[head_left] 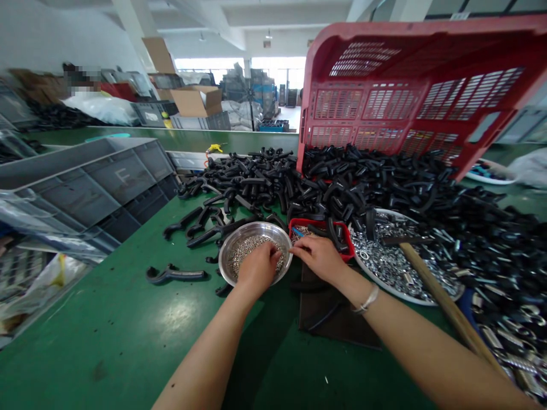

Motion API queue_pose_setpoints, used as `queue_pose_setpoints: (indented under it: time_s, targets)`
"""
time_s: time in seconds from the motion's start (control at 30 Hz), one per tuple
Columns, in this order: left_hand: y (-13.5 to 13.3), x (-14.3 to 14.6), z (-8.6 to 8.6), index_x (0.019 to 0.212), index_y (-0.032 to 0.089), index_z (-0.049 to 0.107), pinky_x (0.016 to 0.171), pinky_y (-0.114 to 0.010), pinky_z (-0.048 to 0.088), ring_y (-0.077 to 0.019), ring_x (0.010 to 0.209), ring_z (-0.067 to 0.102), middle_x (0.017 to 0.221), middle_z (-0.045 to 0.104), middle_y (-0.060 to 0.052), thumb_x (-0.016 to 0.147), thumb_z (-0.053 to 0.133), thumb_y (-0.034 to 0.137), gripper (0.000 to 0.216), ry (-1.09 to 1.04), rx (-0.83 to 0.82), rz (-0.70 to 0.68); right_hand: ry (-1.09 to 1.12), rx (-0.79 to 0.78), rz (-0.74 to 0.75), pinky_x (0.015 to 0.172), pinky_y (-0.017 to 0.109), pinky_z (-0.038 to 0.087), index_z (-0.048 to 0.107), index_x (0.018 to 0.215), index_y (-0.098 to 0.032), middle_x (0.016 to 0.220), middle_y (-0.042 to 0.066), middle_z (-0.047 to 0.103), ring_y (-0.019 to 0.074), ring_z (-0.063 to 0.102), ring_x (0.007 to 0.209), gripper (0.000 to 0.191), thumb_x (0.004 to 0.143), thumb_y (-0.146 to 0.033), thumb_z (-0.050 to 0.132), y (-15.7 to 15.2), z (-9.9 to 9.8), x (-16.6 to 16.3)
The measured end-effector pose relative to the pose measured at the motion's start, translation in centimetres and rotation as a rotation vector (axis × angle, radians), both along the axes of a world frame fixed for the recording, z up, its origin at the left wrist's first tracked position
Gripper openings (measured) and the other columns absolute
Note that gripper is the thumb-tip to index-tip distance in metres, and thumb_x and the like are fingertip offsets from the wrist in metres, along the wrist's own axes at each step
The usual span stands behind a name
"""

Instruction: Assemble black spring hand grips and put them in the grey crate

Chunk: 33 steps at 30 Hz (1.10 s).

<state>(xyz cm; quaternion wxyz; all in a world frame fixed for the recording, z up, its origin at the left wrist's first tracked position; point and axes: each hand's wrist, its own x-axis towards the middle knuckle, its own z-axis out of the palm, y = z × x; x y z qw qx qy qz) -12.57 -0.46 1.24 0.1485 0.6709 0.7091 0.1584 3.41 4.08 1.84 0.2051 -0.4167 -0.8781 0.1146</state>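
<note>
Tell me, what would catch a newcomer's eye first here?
Probably the big red crate, tipped on its side at upper right, with black parts heaped in and before it. Then the metal bowl near the middle, the left hand in it and the right hand by its rim. At right, a wooden-handled hammer lies across a white tray of metal pieces.

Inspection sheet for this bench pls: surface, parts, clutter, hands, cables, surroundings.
Surface: green bench, dark specks; dark board under the right forearm.
Job's things: metal bowl holding small metal parts; red tray beside it.
Clutter: heaped black parts; hammer lying across a white basin of metal pieces.
Hands: left hand in the bowl; right hand by its rim, grip contents unclear.
Cables: thin orange strand by a yellow item; kind unclear.
Surroundings: red crate behind, grey crates left, cardboard boxes beyond.
</note>
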Motion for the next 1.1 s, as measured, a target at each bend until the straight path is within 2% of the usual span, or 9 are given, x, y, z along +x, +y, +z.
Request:
queue_pose_setpoints:
  time_s: [0.07,0.17,0.3,0.4,0.5,0.93,1.1]
  targets:
    - [-0.8,1.6,0.2,0.092,0.020,0.054,0.071,-0.028,0.042,-0.0185,0.083,0.058,0.091,0.063,-0.004,0.086,0.041,0.031,0.018,-0.050,0.020,-0.122,0.131,0.002,-0.082,0.070,0.025,0.041,0.063,0.080,-0.020,0.080,0.002,0.065,0.0142,0.058,0.077,0.024,0.085,-0.035,0.045,-0.9,-0.3,2.9]
    - [-1.8,4.3,-0.2,0.092,0.021,0.054,0.074,-0.028,0.041,-0.0182,0.086,0.056,0.091,0.061,-0.003,0.085,0.043,0.031,0.016,-0.020,0.058,-0.274,0.175,0.040,-0.240,0.070,0.029,0.043,0.063,0.080,-0.020,0.078,0.003,0.064,0.0168,0.058,0.076,0.023,0.084,-0.034,0.045,-2.5,-1.4,7.4]
    - [-2.4,6.8,-1.8,0.093,0.019,0.053,0.083,-0.033,0.038,-0.0202,0.097,0.049,0.103,0.056,-0.006,0.084,0.047,0.029,0.015,0.068,0.172,-0.363,0.157,0.056,-0.303,0.072,0.033,0.043,0.063,0.080,-0.020,0.079,0.005,0.063,0.0193,0.057,0.079,0.023,0.083,-0.033,0.044,-4.3,-3.9,10.7]
    - [-2.3,7.3,-2.9,0.093,0.018,0.052,0.077,-0.031,0.040,-0.0193,0.091,0.051,0.096,0.057,-0.005,0.085,0.046,0.029,0.015,0.087,0.137,-0.358,0.191,0.032,-0.311,0.073,0.033,0.044,0.062,0.081,-0.020,0.080,0.006,0.063,0.0192,0.057,0.079,0.023,0.084,-0.032,0.043,-4.7,-5.4,11.2]
    - [-2.2,7.2,-3.3,0.092,0.019,0.052,0.071,-0.029,0.041,-0.0187,0.086,0.052,0.089,0.058,-0.004,0.085,0.045,0.030,0.015,0.095,0.110,-0.347,0.232,0.025,-0.332,0.073,0.033,0.044,0.062,0.081,-0.019,0.080,0.006,0.063,0.0188,0.057,0.080,0.023,0.084,-0.032,0.044,-4.5,-6.0,11.1]
    - [-2.2,7.0,-3.4,0.089,0.018,0.052,0.067,-0.029,0.041,-0.0195,0.082,0.053,0.085,0.060,-0.004,0.086,0.044,0.032,0.017,0.082,0.148,-0.329,0.201,0.044,-0.302,0.072,0.032,0.044,0.061,0.082,-0.018,0.080,0.005,0.063,0.0181,0.057,0.079,0.019,0.084,-0.030,0.045,-4.6,-6.6,11.6]
    - [-2.2,7.1,-3.5,0.090,0.018,0.052,0.066,-0.029,0.041,-0.0193,0.082,0.053,0.085,0.059,-0.003,0.085,0.044,0.032,0.016,0.084,0.148,-0.330,0.078,0.187,-0.295,0.068,0.030,0.043,0.060,0.077,-0.017,0.074,0.005,0.062,0.0180,0.055,0.073,0.019,0.084,-0.028,0.047,-4.4,-6.1,11.3]
